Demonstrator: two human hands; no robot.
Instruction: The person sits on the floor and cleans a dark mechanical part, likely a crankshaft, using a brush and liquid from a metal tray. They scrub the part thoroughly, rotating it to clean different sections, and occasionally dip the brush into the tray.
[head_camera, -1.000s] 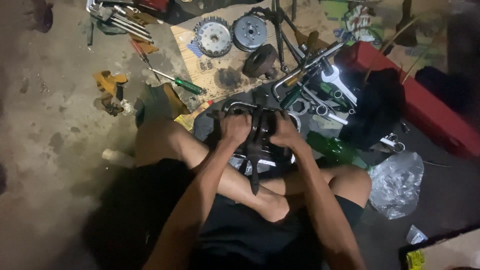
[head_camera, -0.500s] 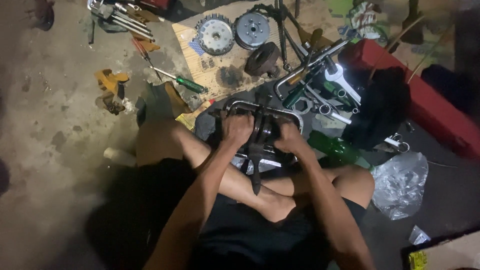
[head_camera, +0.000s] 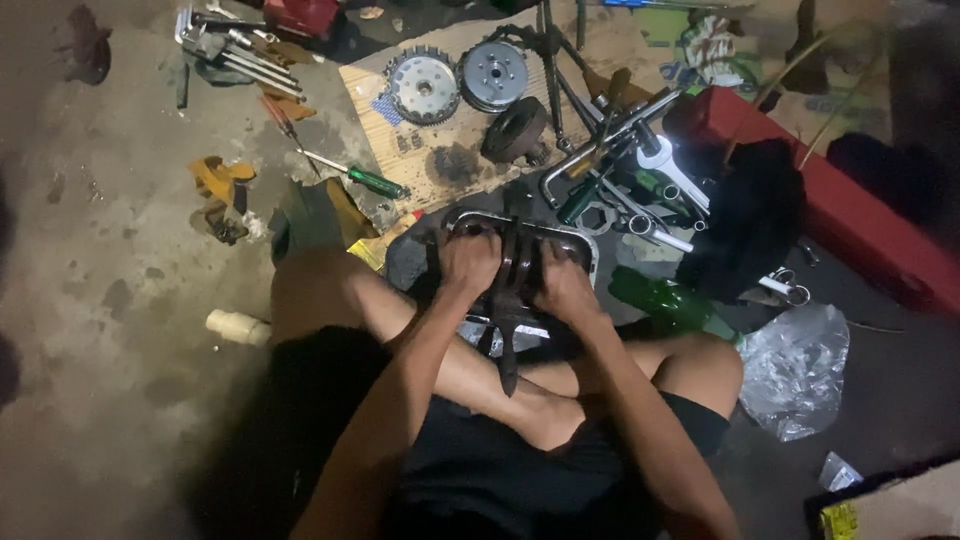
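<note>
Dark metal part (head_camera: 515, 275) sits over a metal tray (head_camera: 590, 250) on the floor, between the knees. Left hand (head_camera: 470, 262) and right hand (head_camera: 562, 285) each hold a clenched grip on it. Risk: greasy surface, so a slip could drop it or pinch fingers. Versus earlier frame: hands and part unchanged; view slightly shifted.
</note>
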